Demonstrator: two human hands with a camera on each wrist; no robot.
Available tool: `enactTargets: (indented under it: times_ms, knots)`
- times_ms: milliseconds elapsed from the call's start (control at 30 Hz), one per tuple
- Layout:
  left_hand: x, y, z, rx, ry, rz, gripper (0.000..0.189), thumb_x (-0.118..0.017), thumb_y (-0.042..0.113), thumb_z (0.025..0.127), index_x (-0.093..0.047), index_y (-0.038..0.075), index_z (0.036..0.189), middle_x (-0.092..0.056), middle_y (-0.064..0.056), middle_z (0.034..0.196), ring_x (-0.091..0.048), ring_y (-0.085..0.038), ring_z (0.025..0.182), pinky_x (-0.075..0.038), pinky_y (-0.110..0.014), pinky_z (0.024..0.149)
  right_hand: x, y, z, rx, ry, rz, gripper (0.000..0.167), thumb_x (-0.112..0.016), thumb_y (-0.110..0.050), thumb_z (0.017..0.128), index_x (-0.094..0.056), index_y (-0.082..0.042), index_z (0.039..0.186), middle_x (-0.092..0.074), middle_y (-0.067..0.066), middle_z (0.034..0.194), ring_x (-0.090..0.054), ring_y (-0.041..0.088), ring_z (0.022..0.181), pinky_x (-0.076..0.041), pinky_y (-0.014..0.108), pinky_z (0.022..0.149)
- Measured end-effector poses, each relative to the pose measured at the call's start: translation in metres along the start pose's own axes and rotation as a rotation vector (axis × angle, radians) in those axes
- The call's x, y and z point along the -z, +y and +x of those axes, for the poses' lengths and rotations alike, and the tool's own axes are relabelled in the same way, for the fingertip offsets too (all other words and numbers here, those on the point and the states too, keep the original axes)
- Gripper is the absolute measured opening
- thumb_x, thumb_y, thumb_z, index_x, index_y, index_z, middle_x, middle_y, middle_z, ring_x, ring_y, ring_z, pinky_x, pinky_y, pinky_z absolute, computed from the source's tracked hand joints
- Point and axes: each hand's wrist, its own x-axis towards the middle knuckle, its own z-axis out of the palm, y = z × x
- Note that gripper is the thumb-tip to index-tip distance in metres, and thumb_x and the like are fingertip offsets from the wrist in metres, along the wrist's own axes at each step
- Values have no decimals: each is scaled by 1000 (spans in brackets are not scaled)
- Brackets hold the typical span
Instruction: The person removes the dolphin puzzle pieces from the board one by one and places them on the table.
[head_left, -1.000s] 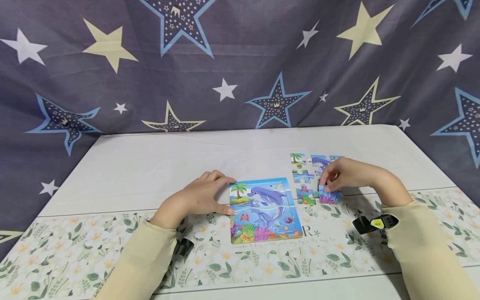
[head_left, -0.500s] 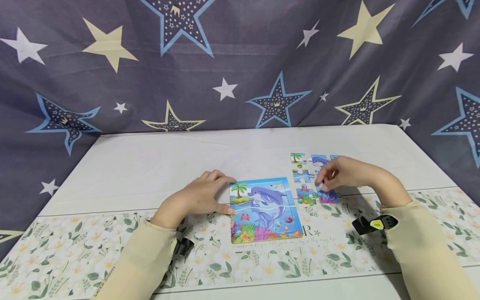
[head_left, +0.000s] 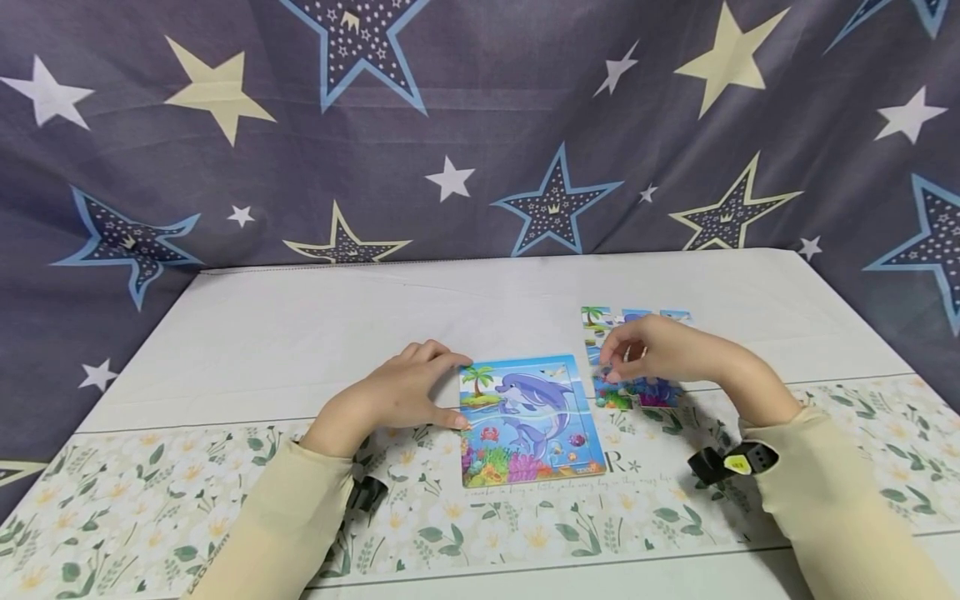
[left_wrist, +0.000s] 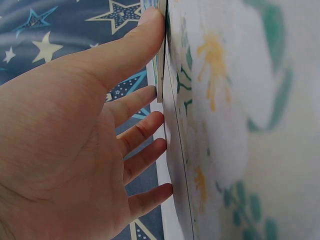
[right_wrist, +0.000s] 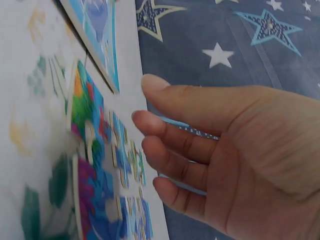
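A square puzzle board [head_left: 525,417] with a picture of dolphins, a palm tree and coral lies on the table. My left hand [head_left: 408,387] rests at its left edge, the thumb and forefinger spread along the side, the thumb touching the rim in the left wrist view. Right of the board lie loose jigsaw pieces in rows, among them a palm tree piece [head_left: 596,316] and a purple coral piece [head_left: 658,395]. Over them hovers my right hand [head_left: 667,350], fingers loosely bent and hiding the middle pieces. Its fingertips are near the crab piece [right_wrist: 85,102], with nothing visible between thumb and fingers.
A floral runner [head_left: 420,533] crosses the white tabletop [head_left: 360,325] under the board. Behind the table hangs a dark curtain [head_left: 465,117] printed with stars. Both wrists wear black camera straps.
My right hand has shifted left from the middle bottom pieces to the left column of pieces, uncovering the top right piece. The left hand and the board have stayed put.
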Motion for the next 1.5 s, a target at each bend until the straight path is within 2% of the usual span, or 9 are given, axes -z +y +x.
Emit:
enactTargets:
  times_ms: [167, 300, 567, 800, 933, 1100, 1300, 1500]
  knots:
    - [1, 0, -1, 1, -3, 0, 85, -75, 55, 82, -41, 21, 152, -38, -6, 147, -34, -31, 137, -31, -55, 111, -12, -11, 7, 43, -20, -5, 13, -73, -10, 90, -69, -7, 102, -66, -3, 90, -61, 16, 79, -52, 30, 66]
    - [1, 1, -1, 3, -5, 3, 84, -75, 55, 82, -41, 21, 152, -38, -7, 147, -33, -31, 137, -31, -55, 111, -23, -20, 12, 69, -65, 9, 14, -73, -10, 90, -69, -8, 103, -63, -2, 88, -58, 16, 72, -50, 30, 61]
    - [0, 0, 0, 6, -5, 2, 85, -75, 56, 82, -40, 22, 152, -37, -6, 148, -33, -31, 138, -30, -55, 111, -38, -36, 15, 68, -116, -31, 20, -77, -13, 87, -69, -12, 105, -63, -4, 90, -55, 14, 70, -48, 28, 60]
    - [1, 0, 1, 8, -10, -2, 85, -75, 56, 82, -40, 22, 152, -38, -6, 147, -33, -31, 138, -30, -55, 111, -47, -45, 17, 61, -173, -17, 23, -80, -13, 84, -66, -14, 103, -61, -1, 92, -53, 15, 70, -47, 28, 62]
    - [1, 1, 0, 8, -12, -2, 85, -75, 56, 82, -40, 22, 152, -38, -5, 147, -33, -31, 138, -30, -55, 111, -51, -48, 17, 55, -185, -45, 27, -82, -16, 82, -65, -15, 103, -58, -1, 94, -51, 17, 73, -48, 29, 67]
    - [1, 1, 1, 6, -13, -3, 85, -75, 55, 82, -40, 22, 152, -38, -5, 147, -33, -31, 137, -31, -55, 111, -53, -50, 15, 67, -200, -85, 37, -88, -18, 75, -64, -15, 103, -55, 0, 95, -48, 19, 85, -45, 32, 75]
    - [2, 3, 1, 9, -17, -3, 84, -75, 54, 83, -40, 22, 152, -37, -6, 148, -33, -31, 138, -31, -55, 111, -56, -53, 14, 91, -211, -105, 41, -90, -19, 73, -61, -14, 101, -48, 2, 95, -42, 19, 87, -40, 33, 74]
    - [2, 2, 0, 6, -17, -4, 85, -75, 55, 83, -39, 22, 152, -37, -6, 148, -32, -31, 138, -30, -55, 111, -59, -54, 16, 73, -206, -117, 41, -90, -21, 72, -60, -15, 100, -46, 2, 94, -41, 18, 86, -39, 33, 73]
